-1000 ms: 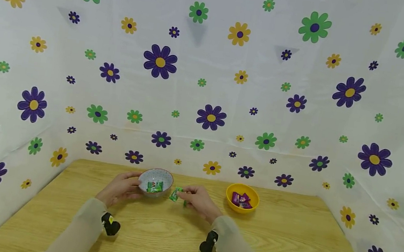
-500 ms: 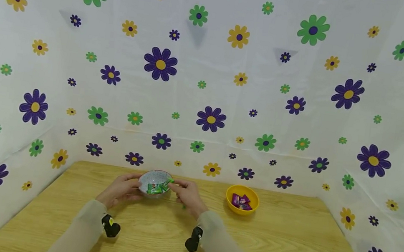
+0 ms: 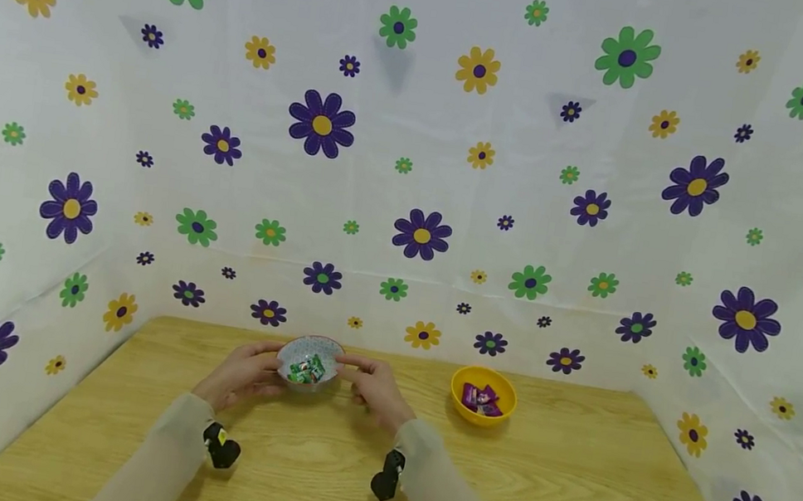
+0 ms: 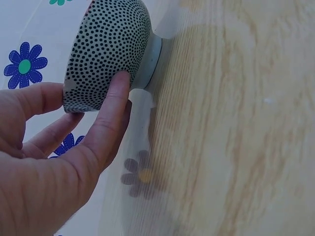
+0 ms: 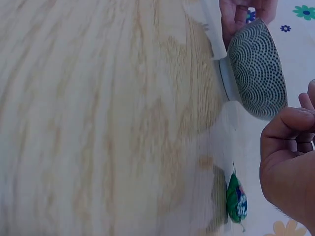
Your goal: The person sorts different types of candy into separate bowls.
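A patterned bowl point(image 3: 290, 347) with a reddish rim stands on the wooden table, several green-wrapped candies point(image 3: 307, 368) inside it. My left hand point(image 3: 245, 378) holds its left side, one finger against the dotted outside point(image 4: 109, 44) and another digit at the rim. At the opposite side is my right hand point(image 3: 375, 391), its index fingertip right at the rim and its other fingers bent, with no candy showing between them. Another green-wrapped candy point(image 5: 236, 200) lies on the table beside the right hand; in the head view that hand hides it.
A yellow bowl point(image 3: 458, 405) with several purple-wrapped candies point(image 3: 481, 398) stands to the right on the table point(image 3: 314, 474). White cloth point(image 3: 379, 189) printed with flowers encloses the back and sides. A black camera is strapped to each wrist.
My right hand has moved left to the patterned bowl with a green candy and let go of it there. The candies now lie bunched inside. The left hand stays on the bowl.
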`<action>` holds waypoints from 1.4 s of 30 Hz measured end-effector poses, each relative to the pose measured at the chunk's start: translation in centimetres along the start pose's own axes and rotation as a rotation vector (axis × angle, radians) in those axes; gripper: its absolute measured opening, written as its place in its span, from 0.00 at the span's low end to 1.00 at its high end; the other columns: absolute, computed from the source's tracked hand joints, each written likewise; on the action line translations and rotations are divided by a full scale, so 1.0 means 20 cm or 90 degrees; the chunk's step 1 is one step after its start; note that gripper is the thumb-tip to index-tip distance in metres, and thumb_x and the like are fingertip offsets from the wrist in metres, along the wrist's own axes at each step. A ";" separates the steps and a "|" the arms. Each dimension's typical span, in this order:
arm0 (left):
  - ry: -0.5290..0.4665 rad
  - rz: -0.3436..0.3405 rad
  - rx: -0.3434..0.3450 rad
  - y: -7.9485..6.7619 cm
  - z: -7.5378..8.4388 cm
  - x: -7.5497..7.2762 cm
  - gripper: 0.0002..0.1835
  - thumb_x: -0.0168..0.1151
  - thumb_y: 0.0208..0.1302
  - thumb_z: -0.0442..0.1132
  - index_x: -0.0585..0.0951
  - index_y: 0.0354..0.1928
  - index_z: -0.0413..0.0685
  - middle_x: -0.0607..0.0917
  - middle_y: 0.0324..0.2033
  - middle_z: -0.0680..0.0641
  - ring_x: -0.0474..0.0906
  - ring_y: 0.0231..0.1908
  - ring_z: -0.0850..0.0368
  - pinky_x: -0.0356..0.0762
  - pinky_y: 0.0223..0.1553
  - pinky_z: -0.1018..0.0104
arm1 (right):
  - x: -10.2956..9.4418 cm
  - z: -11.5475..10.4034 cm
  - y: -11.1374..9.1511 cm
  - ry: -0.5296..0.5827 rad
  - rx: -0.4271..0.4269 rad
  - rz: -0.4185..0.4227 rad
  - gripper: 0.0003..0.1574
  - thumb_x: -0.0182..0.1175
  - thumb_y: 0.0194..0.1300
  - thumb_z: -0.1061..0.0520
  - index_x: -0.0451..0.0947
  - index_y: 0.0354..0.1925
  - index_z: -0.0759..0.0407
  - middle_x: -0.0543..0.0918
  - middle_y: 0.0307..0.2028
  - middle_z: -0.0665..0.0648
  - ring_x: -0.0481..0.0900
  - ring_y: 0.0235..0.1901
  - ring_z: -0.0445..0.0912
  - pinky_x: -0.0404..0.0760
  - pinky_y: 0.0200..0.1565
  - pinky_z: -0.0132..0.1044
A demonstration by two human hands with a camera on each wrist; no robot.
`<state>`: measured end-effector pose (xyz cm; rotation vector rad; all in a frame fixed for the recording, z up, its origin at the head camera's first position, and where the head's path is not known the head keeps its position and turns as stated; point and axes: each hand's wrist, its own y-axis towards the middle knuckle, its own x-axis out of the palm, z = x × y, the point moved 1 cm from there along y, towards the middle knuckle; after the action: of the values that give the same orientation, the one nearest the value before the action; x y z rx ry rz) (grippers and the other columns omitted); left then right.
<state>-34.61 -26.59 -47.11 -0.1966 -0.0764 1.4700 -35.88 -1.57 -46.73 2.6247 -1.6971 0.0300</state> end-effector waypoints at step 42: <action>-0.013 0.004 -0.013 0.01 0.00 0.00 0.29 0.50 0.74 0.33 0.58 0.73 0.37 0.74 0.58 0.32 0.82 0.44 0.52 0.84 0.49 0.57 | -0.39 0.06 -0.07 -0.244 0.112 0.068 0.15 0.66 0.64 0.56 0.85 0.48 0.58 0.81 0.49 0.56 0.69 0.41 0.47 0.67 0.39 0.33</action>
<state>-34.71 -26.52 -47.13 -0.1983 -0.1068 1.4779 -37.80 6.07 -48.09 2.8039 -2.0331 -0.3608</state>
